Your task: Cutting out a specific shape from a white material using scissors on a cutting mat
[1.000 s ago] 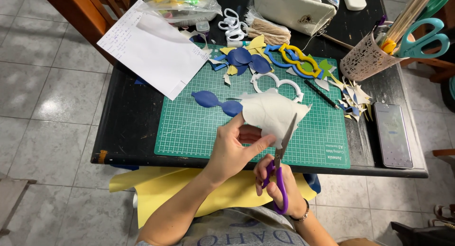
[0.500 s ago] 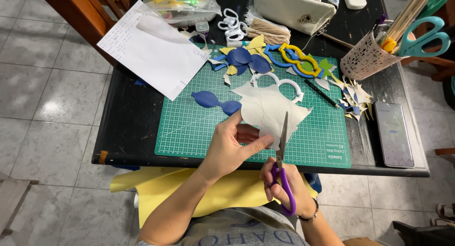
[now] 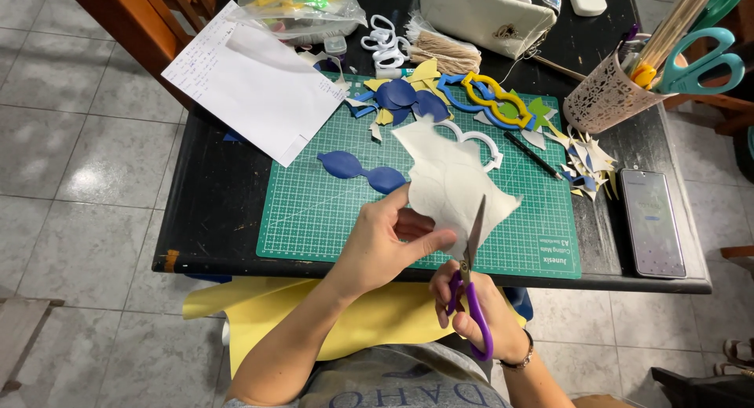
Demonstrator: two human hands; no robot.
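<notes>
Grey floor tiles surround a black worktop [image 3: 212, 219] bearing a green cutting mat [image 3: 314, 212]. At its near edge, purple-handled scissors [image 3: 471, 286] are gripped by the right hand [image 3: 479, 310], blades parted on a cream sheet [image 3: 452, 184] pinched by the left hand [image 3: 385, 243]. Farther off, blue cutouts [image 3: 361, 171] are seen.

Phone [image 3: 651, 221] is lying flat at the counter [image 3: 212, 219] right edge, dark slab, screen lit pale purple. Clear plastic bag [image 3: 302, 7] is sitting top centre-left, holding yellow and green pieces. No signs showing.
</notes>
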